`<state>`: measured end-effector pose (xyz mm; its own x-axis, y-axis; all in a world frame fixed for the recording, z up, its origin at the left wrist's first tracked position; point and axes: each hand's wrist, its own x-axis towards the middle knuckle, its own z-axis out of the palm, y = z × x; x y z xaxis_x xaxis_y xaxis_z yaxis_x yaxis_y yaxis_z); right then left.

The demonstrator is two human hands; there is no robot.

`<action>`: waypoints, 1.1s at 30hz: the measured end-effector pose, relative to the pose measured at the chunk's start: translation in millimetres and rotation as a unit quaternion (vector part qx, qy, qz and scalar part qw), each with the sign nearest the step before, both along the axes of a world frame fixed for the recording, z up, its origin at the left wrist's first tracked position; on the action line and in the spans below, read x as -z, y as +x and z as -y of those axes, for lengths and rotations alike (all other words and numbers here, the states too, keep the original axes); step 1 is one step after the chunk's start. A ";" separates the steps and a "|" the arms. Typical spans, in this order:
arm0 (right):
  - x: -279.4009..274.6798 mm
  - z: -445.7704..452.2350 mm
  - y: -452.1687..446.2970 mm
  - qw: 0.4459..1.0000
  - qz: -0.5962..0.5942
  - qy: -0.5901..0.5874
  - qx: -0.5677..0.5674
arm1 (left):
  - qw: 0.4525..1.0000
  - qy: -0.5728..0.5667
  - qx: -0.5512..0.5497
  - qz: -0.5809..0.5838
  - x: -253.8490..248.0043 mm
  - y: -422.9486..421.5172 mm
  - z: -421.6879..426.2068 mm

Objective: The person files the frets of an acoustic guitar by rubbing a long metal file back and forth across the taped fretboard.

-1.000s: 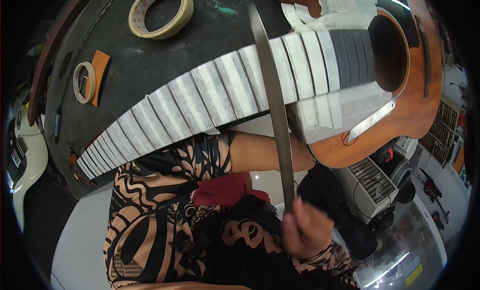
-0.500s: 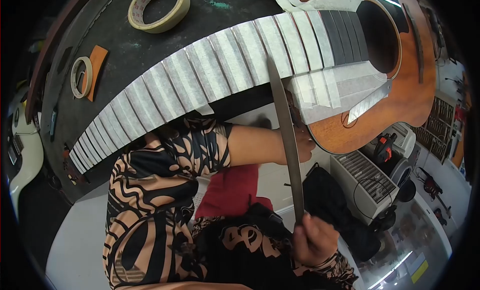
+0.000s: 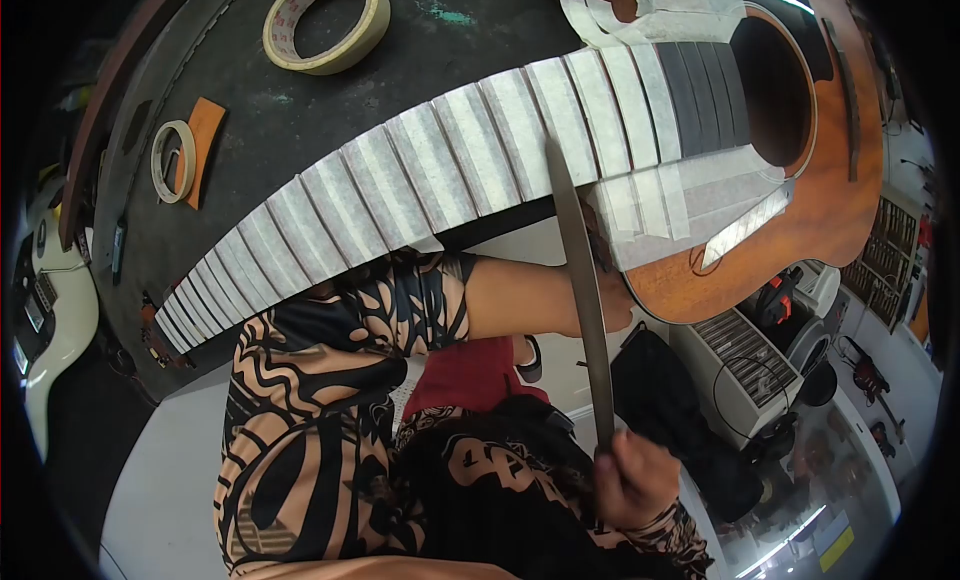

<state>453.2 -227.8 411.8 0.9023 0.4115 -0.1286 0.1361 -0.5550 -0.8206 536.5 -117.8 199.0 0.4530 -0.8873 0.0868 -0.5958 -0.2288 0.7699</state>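
My right hand [image 3: 640,480] is closed around the lower end of a long, flat, tapered metal file [image 3: 587,290]. The file's narrow tip lies over the guitar fretboard [image 3: 410,170], which is covered in strips of pale masking tape between the frets. My left hand [image 3: 617,305] is behind the file, close to the guitar body [image 3: 690,290] and under the neck's heel. Its fingers are largely hidden by the file and the guitar. More tape covers the guitar top beside the fretboard, and a metal strip [image 3: 745,227] lies on it.
On the dark bench [image 3: 330,110] lie a large tape roll [image 3: 375,35], a smaller tape roll [image 3: 160,165] and an orange-brown piece [image 3: 207,145]. A white slotted box [image 3: 715,380] and a black bag [image 3: 670,420] stand beyond my right hand. A glass-topped case [image 3: 820,490] is at lower right.
The whole view has shifted slightly, so the guitar and bench appear lower and further right. My right hand still grips the file, whose tip stays over nearly the same part of the fretboard.
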 end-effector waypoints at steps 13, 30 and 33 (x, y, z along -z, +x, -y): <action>2.0 -50.2 74.6 0.999 -0.021 0.022 -0.012 | 1.000 -0.005 0.012 0.000 -5.6 6.4 -3.0; 2.1 -54.1 82.3 0.995 -0.093 0.046 0.009 | 0.999 -0.026 0.031 0.002 -14.2 11.8 0.0; 13.2 -8.2 17.9 0.997 -0.043 0.068 0.017 | 0.999 -0.029 0.037 -0.001 -14.0 12.0 -2.7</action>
<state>471.1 -219.6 398.6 0.9042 0.3995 -0.1512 0.0448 -0.4407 -0.8965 548.5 -115.1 213.1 0.3856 -0.9123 0.1377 -0.6086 -0.1394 0.7812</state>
